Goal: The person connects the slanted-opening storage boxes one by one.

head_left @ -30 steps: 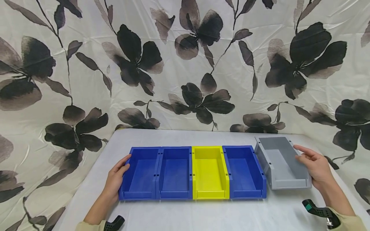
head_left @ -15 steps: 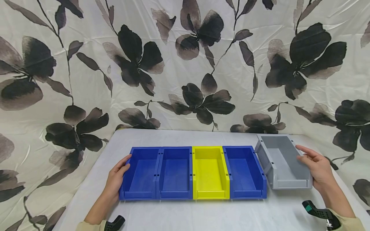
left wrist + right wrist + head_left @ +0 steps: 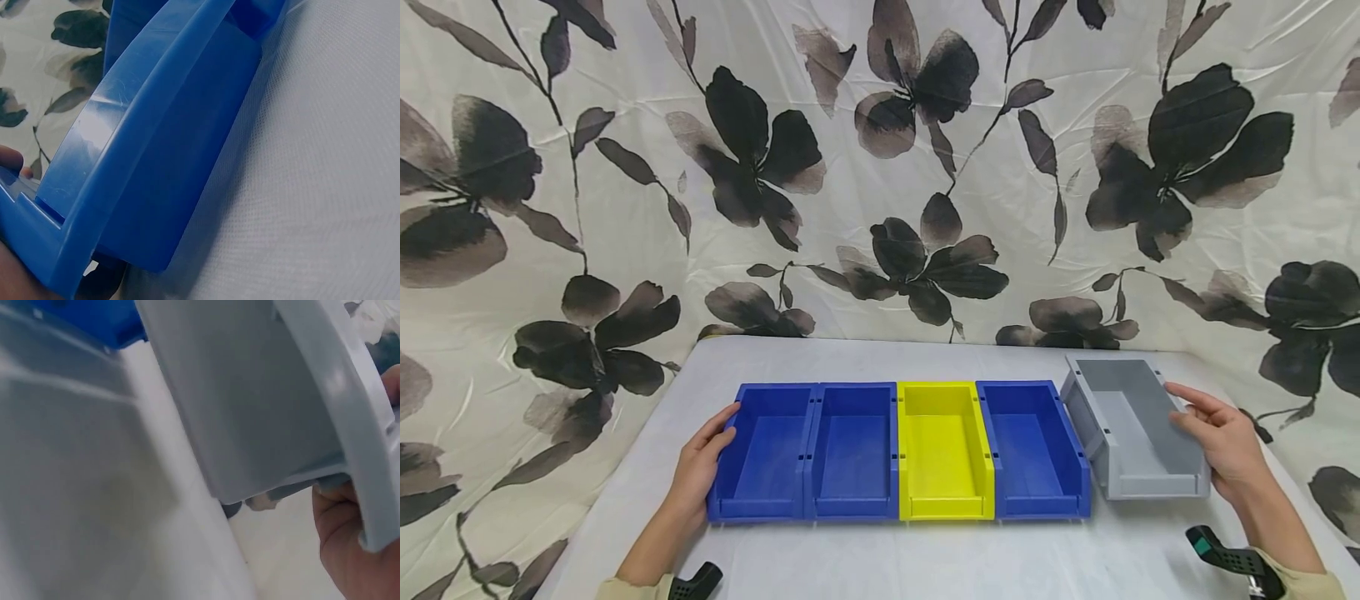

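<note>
In the head view, a blue plastic storage bin [image 3: 763, 450] ends the row on the left. My left hand [image 3: 696, 467] holds it by its outer side wall, thumb over the rim. A grey bin [image 3: 1142, 429] is at the right, held by its right wall in my right hand [image 3: 1228, 446]. It stands slightly askew, apart from the row at the front. In the right wrist view, the grey bin [image 3: 262, 406] looks raised off the tabletop, with fingers on both sides of its wall. Some fingertips of both hands are hidden behind the bin walls.
Side by side with the left bin stand a second blue bin [image 3: 855, 446], a yellow bin [image 3: 946, 450] and another blue bin [image 3: 1030, 446]. All lie on a white-covered table [image 3: 880, 558]. A floral cloth [image 3: 820, 192] hangs behind the table.
The grey bin's back rim tipped up a little, then came down; the bin now sits slightly nearer me, right hand along with it. The left hand and the row stay put.
</note>
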A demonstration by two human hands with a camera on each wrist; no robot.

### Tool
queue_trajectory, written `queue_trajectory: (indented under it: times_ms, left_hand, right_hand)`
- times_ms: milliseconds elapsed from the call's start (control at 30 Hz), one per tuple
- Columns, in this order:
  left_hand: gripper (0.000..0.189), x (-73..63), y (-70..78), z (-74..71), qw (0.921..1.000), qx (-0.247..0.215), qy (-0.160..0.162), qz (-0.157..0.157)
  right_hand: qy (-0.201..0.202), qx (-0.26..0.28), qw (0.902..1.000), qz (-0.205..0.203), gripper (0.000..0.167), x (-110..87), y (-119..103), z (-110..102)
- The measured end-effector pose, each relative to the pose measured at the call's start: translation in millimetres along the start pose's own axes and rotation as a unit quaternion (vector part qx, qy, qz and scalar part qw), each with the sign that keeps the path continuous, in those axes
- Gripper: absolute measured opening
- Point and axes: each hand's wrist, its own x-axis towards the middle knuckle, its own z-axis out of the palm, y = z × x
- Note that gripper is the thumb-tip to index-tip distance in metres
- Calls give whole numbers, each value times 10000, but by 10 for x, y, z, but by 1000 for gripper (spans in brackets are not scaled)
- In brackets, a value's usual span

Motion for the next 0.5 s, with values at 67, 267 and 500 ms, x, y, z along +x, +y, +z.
queue_trajectory:
  times_ms: [67,267,500]
  left_hand:
    - [50,-8,-3,-1,10000,12,-11,21]
    - [50,-25,-10,-13,10000,45,3,69]
    - [51,-22,-15,-16,9999,35,-21,137]
  right_hand:
    - [-57,-101,9999,-121,39,4,13,8]
    - [6,-650,9975,-272,38,-5,78,40]
    - [228,-2338,9708,-492,30,-61,43,84]
